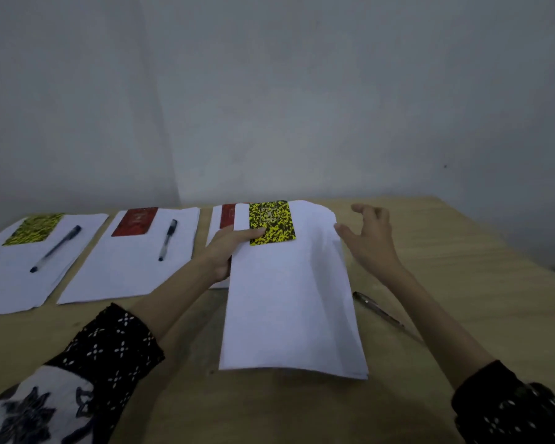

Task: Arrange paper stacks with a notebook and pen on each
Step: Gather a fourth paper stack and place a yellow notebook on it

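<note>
My left hand (229, 251) holds a white paper stack (292, 302) by its left edge, lifted off the table, thumb pressing a yellow-black notebook (272, 223) on top. My right hand (370, 235) hovers open by the stack's right edge, holding nothing. A third stack (214, 232) with a red notebook (227, 215) lies partly hidden beneath. A silver pen (378, 310) lies on the table right of the held stack. At left, one stack (20, 277) carries a yellow-black notebook (34, 229) and pen (55, 248); another stack (125, 267) carries a red notebook (135, 222) and pen (168, 239).
The wooden table (462, 267) runs up to a grey wall behind. Bare wood shows to the right of the held stack and along the near edge. My patterned sleeves fill the lower corners.
</note>
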